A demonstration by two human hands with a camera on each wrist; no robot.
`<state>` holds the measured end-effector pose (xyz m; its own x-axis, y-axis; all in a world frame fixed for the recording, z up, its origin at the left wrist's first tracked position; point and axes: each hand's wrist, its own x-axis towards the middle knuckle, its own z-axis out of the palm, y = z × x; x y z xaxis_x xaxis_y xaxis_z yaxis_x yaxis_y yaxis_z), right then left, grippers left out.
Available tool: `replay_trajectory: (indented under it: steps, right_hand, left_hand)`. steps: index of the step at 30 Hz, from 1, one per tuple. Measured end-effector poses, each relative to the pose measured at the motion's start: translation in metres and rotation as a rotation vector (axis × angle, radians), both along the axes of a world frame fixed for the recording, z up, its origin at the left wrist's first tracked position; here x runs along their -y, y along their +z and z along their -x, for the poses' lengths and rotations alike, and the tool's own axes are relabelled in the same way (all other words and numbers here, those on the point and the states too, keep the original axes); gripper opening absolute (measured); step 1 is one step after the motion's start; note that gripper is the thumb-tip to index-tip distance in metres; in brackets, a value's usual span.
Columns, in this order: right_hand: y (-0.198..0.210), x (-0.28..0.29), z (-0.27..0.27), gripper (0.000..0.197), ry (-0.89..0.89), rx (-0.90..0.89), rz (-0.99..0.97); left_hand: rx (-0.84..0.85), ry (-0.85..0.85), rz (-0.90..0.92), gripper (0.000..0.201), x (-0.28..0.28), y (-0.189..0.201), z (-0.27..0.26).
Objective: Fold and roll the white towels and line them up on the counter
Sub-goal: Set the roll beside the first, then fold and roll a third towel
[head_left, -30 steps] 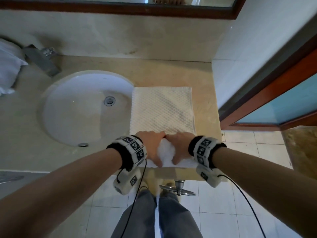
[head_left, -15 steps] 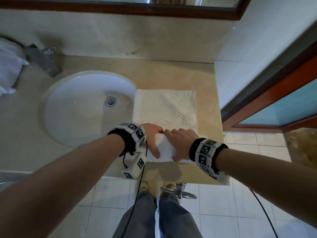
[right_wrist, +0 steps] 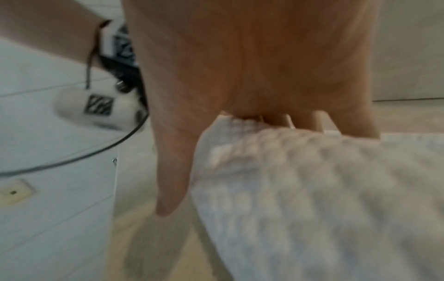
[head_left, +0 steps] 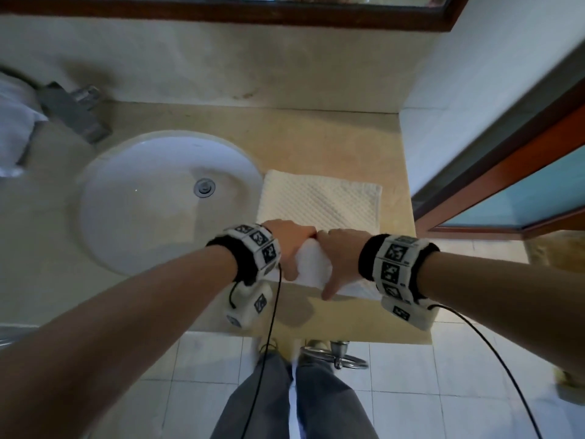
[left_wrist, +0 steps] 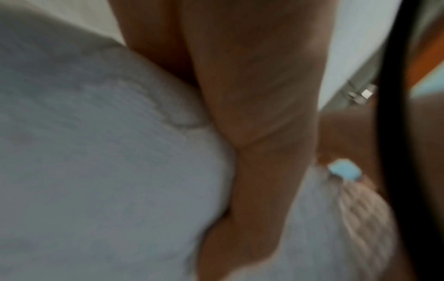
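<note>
A white waffle towel (head_left: 319,204) lies flat on the beige counter (head_left: 316,147), just right of the sink. Its near end is wound into a thick roll (head_left: 311,267). My left hand (head_left: 291,245) grips the roll's left part and my right hand (head_left: 335,261) its right part, side by side, knuckles up. The right wrist view shows my right hand's fingers (right_wrist: 300,119) curled over the top of the towel roll (right_wrist: 312,190), thumb down its near side. In the blurred left wrist view my left hand (left_wrist: 259,114) lies against the towel (left_wrist: 96,152).
A round white sink (head_left: 142,201) fills the counter's left, with a faucet (head_left: 72,112) behind it. Another white towel (head_left: 12,128) sits at the far left. A wall and door frame (head_left: 506,191) close the right. A metal towel ring (head_left: 335,359) hangs under the counter's front edge.
Both hands have moved away from the counter's front edge with the roll. The roll has grown thicker and the flat part of the towel is shorter.
</note>
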<state>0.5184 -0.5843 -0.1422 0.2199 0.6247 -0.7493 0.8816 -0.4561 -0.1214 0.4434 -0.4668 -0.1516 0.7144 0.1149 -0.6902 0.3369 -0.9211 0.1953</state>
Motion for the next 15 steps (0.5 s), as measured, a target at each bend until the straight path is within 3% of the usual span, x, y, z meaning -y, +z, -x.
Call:
replay_trajectory:
  steps: [2, 5, 7, 10, 12, 15]
  right_hand:
    - [0.002, 0.0, 0.006, 0.112, 0.092, 0.14, -0.075]
    - [-0.002, -0.008, -0.005, 0.093, 0.035, 0.103, -0.086]
    - [-0.002, -0.017, -0.021, 0.081, -0.047, -0.016, -0.031]
    - [0.0, -0.029, -0.041, 0.065, -0.199, -0.2, 0.052]
    - [-0.005, -0.034, -0.045, 0.053, -0.174, -0.244, 0.177]
    - [-0.008, -0.041, -0.04, 0.047, -0.023, -0.119, 0.237]
  left_hand:
    - [-0.079, -0.002, 0.154, 0.071, -0.016, 0.003, -0.014]
    - [0.02, 0.025, 0.238, 0.074, -0.017, -0.001, -0.017]
    - [0.142, -0.026, 0.076, 0.094, -0.01, -0.004, -0.008]
    - [0.166, -0.266, -0.268, 0.117, -0.004, -0.007, 0.004]
    - [0.185, -0.281, -0.356, 0.098, 0.0, -0.007, 0.008]
    - [0.221, -0.237, -0.288, 0.071, 0.002, -0.004, 0.001]
